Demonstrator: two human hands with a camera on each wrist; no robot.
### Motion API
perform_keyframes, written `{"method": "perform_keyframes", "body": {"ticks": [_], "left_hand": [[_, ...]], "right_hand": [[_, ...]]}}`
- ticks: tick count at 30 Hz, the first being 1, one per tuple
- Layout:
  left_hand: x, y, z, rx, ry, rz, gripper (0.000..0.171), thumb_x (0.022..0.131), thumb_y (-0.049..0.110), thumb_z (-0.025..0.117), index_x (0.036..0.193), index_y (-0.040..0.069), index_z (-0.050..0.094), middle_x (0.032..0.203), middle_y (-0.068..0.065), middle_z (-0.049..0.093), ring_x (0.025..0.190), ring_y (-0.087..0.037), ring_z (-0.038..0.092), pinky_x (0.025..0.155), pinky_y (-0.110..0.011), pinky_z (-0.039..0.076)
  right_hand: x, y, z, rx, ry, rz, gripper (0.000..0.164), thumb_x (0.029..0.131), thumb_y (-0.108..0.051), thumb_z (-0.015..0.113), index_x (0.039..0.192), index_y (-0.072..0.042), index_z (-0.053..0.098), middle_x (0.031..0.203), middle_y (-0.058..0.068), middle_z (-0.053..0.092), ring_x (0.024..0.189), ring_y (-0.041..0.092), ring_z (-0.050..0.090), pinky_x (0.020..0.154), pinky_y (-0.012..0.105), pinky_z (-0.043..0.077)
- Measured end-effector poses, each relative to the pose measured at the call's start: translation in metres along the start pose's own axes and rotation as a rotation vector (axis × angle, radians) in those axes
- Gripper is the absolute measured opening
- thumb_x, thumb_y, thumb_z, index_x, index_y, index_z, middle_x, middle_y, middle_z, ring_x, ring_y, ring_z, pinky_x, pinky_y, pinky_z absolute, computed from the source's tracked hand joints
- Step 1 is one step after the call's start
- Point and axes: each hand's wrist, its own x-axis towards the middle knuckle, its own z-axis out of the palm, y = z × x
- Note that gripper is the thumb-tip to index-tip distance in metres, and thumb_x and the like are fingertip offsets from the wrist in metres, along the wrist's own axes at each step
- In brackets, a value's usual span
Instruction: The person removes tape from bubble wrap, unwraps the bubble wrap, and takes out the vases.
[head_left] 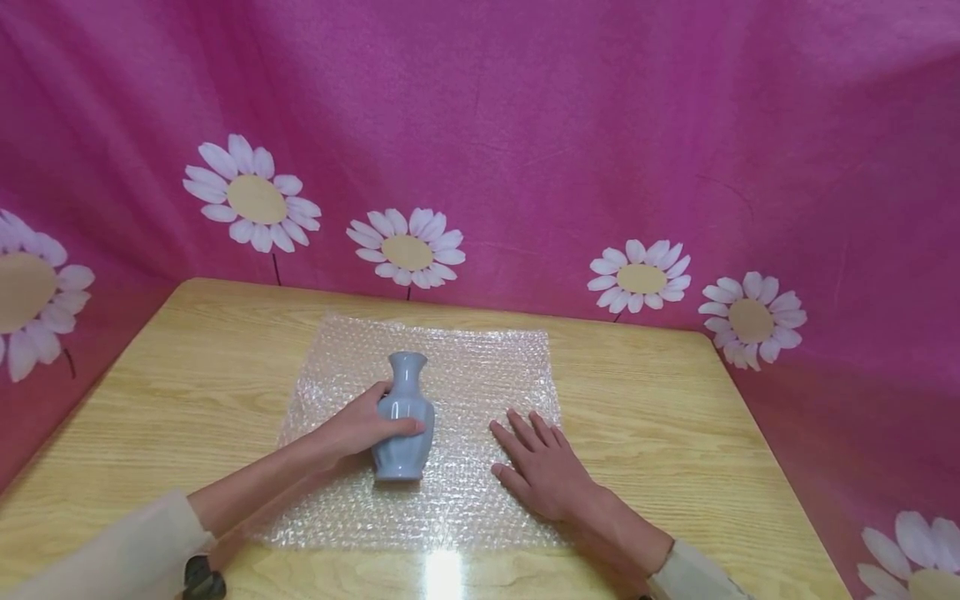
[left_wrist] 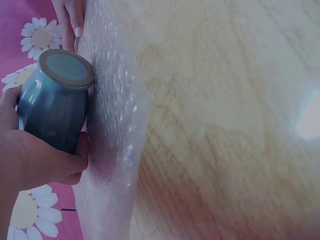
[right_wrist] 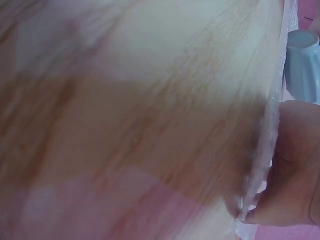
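Note:
A glossy blue-grey vase with a flared neck is over the left part of a clear bubble wrap sheet. My left hand grips the vase's body from the left, thumb across its front. In the left wrist view the vase shows its round base with an unglazed rim toward the camera. My right hand lies palm down with spread fingers on the right edge of the sheet. The right wrist view shows this hand beside the sheet's edge; its fingertips are hidden there.
The bubble wrap lies flat on a wooden table. Behind and beside the table hangs a pink cloth printed with large white daisies. A bright light reflection shows near the table's front edge.

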Motion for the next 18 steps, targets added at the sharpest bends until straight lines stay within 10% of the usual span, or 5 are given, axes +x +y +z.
{"method": "perform_keyframes", "body": {"ticks": [18], "left_hand": [[-0.017, 0.003, -0.003, 0.025, -0.042, 0.086, 0.09, 0.079, 0.025, 0.085, 0.149, 0.004, 0.031, 0.124, -0.02, 0.058, 0.11, -0.034, 0.059, 0.089, -0.051, 0.054]], "right_hand": [[0.001, 0.0, 0.001, -0.015, -0.003, 0.004, 0.06, 0.106, -0.044, 0.039, 0.157, -0.013, 0.033, 0.162, 0.017, 0.024, 0.147, 0.044, 0.017, 0.115, 0.063, 0.019]]}}
